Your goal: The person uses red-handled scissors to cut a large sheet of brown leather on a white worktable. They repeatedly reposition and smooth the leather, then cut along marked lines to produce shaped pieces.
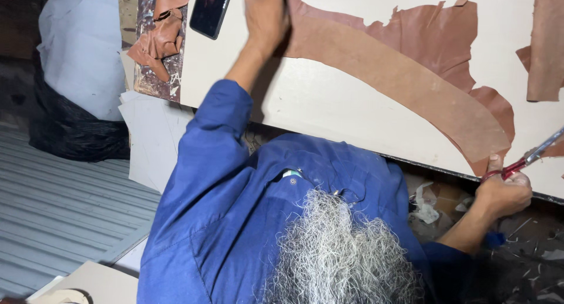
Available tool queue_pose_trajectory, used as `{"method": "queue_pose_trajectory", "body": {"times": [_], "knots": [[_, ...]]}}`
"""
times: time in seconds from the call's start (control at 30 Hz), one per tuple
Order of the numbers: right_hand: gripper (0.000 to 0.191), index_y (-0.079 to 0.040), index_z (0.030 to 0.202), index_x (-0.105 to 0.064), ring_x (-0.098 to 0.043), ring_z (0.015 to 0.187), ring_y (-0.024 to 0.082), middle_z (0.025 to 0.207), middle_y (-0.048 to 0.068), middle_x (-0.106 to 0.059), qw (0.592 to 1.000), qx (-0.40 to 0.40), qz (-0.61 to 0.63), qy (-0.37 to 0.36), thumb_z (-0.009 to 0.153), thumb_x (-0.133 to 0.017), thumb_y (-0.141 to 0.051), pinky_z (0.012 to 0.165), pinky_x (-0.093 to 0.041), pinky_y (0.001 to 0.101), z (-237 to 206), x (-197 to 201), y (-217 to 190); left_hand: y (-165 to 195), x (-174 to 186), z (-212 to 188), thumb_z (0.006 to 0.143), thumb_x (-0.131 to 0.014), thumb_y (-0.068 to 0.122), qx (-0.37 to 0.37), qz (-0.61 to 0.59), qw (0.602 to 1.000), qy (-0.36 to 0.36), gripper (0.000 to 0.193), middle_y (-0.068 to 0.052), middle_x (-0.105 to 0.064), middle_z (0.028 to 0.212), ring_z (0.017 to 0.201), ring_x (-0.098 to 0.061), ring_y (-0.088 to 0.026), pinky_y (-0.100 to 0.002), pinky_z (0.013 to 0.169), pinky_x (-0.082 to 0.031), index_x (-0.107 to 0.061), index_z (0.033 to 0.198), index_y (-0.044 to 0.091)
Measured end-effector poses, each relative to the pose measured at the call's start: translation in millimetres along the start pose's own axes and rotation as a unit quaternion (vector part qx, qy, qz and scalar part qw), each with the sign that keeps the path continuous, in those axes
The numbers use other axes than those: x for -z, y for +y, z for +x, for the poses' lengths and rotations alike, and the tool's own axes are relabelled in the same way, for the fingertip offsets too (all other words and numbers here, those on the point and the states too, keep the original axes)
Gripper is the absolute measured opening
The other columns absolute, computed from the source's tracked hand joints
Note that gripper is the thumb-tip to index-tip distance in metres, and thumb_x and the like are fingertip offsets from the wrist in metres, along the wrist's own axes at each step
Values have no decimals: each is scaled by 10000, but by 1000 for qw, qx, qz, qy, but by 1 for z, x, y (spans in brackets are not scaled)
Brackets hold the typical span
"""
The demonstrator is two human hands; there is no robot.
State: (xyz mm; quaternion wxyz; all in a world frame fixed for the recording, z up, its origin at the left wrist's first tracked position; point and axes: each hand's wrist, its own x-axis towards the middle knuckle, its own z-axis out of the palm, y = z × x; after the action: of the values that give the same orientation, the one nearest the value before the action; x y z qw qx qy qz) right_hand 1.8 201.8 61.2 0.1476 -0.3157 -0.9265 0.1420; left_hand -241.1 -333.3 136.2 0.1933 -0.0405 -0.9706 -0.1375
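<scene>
Table (329, 104): cream top that carries the work; its near edge runs down towards the right, in front of the person's blue shirt (235, 210).
Hide (435, 39): reddish-brown leather with ragged edges, spread flat on the table's middle and far side.
Pattern (399, 81): long curved tan strip laid on the hide, sweeping from the far side down to the near edge at right — it seems to serve as a template, which would explain why it lies flat on the leather.
Bag (76, 51): pale sack over a dark base, on the floor off the table's left end.
Sheets (155, 139): white sheets lying below the table's left corner.
Scraps (158, 39): crumpled brown offcuts off the left end of the table.
Left hand (265, 13): palm down, fingers together, pressing the pattern's far end — likely to stop it shifting.
Right hand (504, 192): at the near edge, fingers closed around the red handles.
Scissors (531, 157): blades point up and right, close to the pattern's tip.
Phone (210, 9): dark slab, tilted, at the far-left corner.
Labels: none can be made out.
</scene>
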Motion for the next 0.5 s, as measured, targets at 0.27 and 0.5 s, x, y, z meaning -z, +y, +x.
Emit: {"method": "queue_pose_trajectory", "body": {"times": [0.27, 0.5], "knots": [[468, 22, 818, -676, -638, 640, 360, 757, 178, -684, 1000, -3, -20, -19, 845, -915, -380, 651, -499, 488, -3, 1, -8, 73, -41, -123, 896, -681, 621, -110, -92, 981, -133, 801, -82, -179, 1682, 1548, -99, -431, -739, 1202, -117, -381, 1571, 312], [537, -4, 715, -654, -603, 539, 281, 647, 119, -661, 998, -54, -1, -16, 816, -1021, -382, 621, -507, 449, -2, -5, -14, 61, -56, -123, 908, -668, 657, -107, -107, 977, -149, 825, -60, -128, 1701, 1566, -49, -394, -694, 1242, -55, -329, 1597, 355]]}}
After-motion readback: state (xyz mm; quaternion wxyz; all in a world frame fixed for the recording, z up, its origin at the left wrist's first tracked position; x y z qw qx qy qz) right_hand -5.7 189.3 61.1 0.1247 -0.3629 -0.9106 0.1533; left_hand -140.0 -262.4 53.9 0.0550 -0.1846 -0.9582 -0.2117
